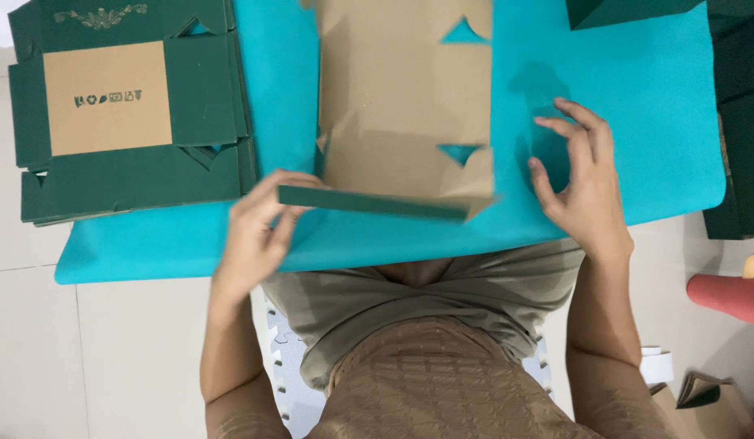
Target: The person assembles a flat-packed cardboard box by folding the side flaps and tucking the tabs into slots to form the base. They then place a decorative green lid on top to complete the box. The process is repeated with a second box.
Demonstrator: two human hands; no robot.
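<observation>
So the flat brown-and-green die-cut cardboard box blank [405, 106] is lying brown side up in the middle of the turquoise foam mat [637, 106], which is sitting on the white tiled floor [36, 358]. It's barely getting started, I'd say. The only part standing up is the dark green front flap [373, 203] along the near edge of the mat, and it's looking a bit motion-blurred. Everything else on the blank is lying flat: no side walls up, and the triangular cutouts are showing the mat through them. So one fold is underway and the sides, tabs and lid all look undone.

The left hand [259, 223] is pinching the left end of that raised flap, fingers curled over the top and thumb tucked behind. The right hand [576, 175] is hovering just off the right edge of the blank, over the mat, fingers spread and loosely curved, holding nothing and not touching the cardboard as far as I can tell.

Orientation: the blank's long axis is running from the near edge of the mat toward the far edge, away from the person, with the top cropped out of view. The raised flap is running crosswise, left to right, slightly tilted down toward the right.

At the far left corner of the mat, a stack of identical green flat blanks [129, 110] is waiting, green side up.
</observation>
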